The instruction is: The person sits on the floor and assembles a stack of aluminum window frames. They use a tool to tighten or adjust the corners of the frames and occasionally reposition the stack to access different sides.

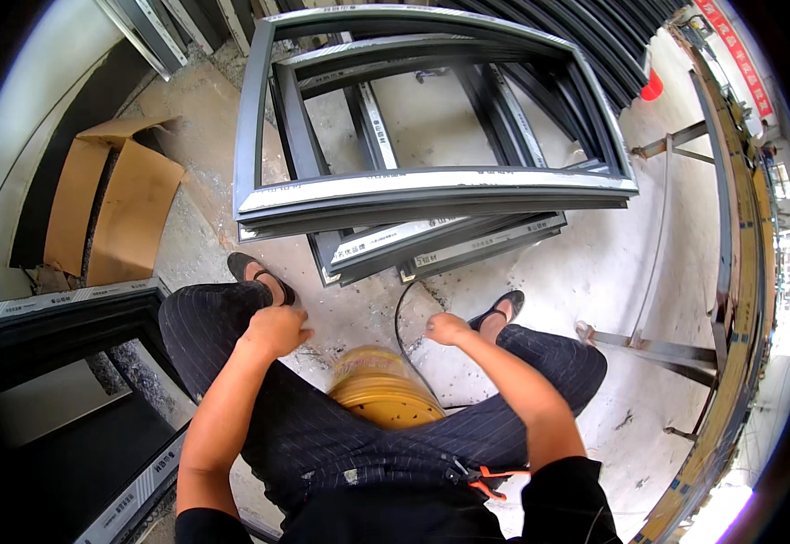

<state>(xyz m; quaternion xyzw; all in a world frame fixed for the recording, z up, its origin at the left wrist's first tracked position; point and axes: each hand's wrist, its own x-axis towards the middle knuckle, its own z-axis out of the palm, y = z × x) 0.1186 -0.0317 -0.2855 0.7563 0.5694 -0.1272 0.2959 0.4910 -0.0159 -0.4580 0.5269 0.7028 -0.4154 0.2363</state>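
Observation:
My left hand [279, 331] is curled closed just inside my left knee, with no object showing in it. On the other side, my right hand [449, 328] is also closed, in front of my right knee, and nothing sticks out of it. A yellow bucket [377, 385] stands between my thighs, below and between the two hands. Beyond my feet lies a stack of dark grey metal window frames [431, 184] with white printed tape along their edges. Both hands are apart from these frames.
More frames [59, 308] stand at the lower left, near an opened cardboard box [132, 213]. Dark profiles [594, 45] are piled at the far right. A metal rack [676, 358] runs along the right. A black cable [398, 317] crosses the floor. An orange-handled tool [485, 480] lies at my waist.

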